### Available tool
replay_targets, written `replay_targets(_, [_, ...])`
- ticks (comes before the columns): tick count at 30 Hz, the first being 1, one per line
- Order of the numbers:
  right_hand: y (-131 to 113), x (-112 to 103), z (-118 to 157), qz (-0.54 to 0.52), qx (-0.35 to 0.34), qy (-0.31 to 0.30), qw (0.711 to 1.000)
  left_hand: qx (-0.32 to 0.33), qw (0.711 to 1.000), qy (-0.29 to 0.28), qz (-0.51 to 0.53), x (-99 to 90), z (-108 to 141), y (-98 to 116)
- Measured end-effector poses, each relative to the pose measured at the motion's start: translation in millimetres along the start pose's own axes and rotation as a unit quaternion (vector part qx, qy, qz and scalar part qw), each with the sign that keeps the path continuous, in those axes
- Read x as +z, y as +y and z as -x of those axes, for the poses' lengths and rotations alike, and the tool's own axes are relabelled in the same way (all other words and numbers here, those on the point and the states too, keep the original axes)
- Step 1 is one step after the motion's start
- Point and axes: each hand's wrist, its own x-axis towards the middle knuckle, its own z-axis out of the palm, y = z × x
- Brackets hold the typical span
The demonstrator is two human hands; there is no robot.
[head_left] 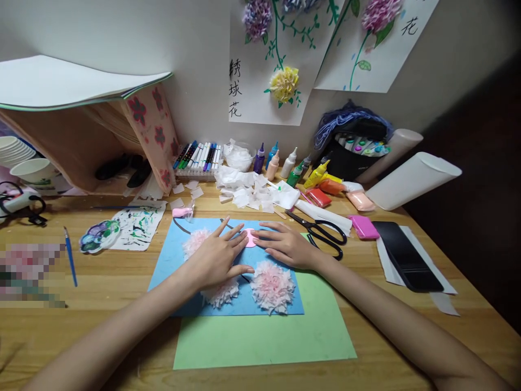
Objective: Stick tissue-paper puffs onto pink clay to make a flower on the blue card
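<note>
A blue sheet [163, 293] lies over a green sheet [264, 342] on the wooden table. Near its top middle is a flat pink piece [251, 238], touched by the fingertips of both hands. My left hand [217, 255] rests with fingers spread, partly covering two pale pink paper flowers, one at the upper left [196, 243] and one below [222, 294]. From the right, my right hand [287, 244] reaches in with its fingers stretched out flat. A third pink flower [272, 288] sits below it. Dark curved stems show on the blue sheet.
Black scissors [325, 233], clay packets [318, 197] and a phone [407, 255] lie to the right. Behind are paper scraps [248, 190], paint bottles [290, 163] and markers [199, 156]. A paintbrush [70, 258] and a paint-stained sheet [138, 225] are at left.
</note>
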Motion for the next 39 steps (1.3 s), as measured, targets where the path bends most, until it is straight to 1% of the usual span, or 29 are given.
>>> replay_targets(2, [0.4, -1.0, 0.5, 0.004, 0.008, 0.017, 1.0, 0.001, 1.0, 0.007, -0.002, 0.4, -1.1, -0.1])
replay_targets(5, [0.4, -2.0, 0.2, 0.015, 0.055, 0.053, 0.997, -0.001, 1.0, 0.018, -0.006, 1.4, -5.1, 0.6])
replay_targets(7, [0.2, -1.4, -0.7, 0.021, 0.071, 0.055, 0.996, 0.002, 1.0, 0.014, -0.004, 2.6, -8.2, 1.7])
replay_targets(11, [-0.5, 1.5, -2.1, 0.02, 0.069, 0.045, 0.996, 0.008, 1.0, -0.015, 0.011, 4.5, -11.4, 5.0])
replay_targets(15, [-0.9, 2.1, -2.5, 0.012, 0.055, 0.049, 0.997, -0.011, 0.998, -0.052, 0.019, 1.0, -11.2, 7.9])
replay_targets(18, [-1.7, 0.7, -2.6, 0.016, 0.049, 0.057, 0.997, -0.015, 0.998, -0.057, 0.02, -3.1, -11.4, 8.2])
replay_targets(22, [-3.1, -0.1, -3.2, 0.028, 0.034, 0.069, 0.997, -0.006, 0.998, -0.059, 0.037, -5.0, -10.4, 7.1])
replay_targets(26, [-3.8, 0.2, -4.0, 0.037, 0.035, 0.064, 0.997, -0.007, 0.998, -0.047, 0.05, -4.4, -7.2, 6.5])
replay_targets(29, [-4.1, -0.8, -4.3, 0.04, 0.041, 0.055, 0.997, -0.052, 0.998, -0.039, 0.018, -6.9, -5.7, 4.4])
replay_targets(32, [-4.4, -1.7, -5.0, 0.042, 0.051, 0.026, 0.997, -0.098, 0.994, -0.05, -0.021, -11.0, -5.5, 0.2])
replay_targets(35, [-3.9, -0.9, -5.9, 0.035, 0.066, -0.003, 0.997, -0.1, 0.993, -0.061, -0.031, -13.1, -5.7, -3.1])
replay_targets(39, [-2.4, 0.6, -6.1, 0.03, 0.08, -0.013, 0.996, -0.095, 0.993, -0.062, -0.043, -12.0, -5.6, -3.8])
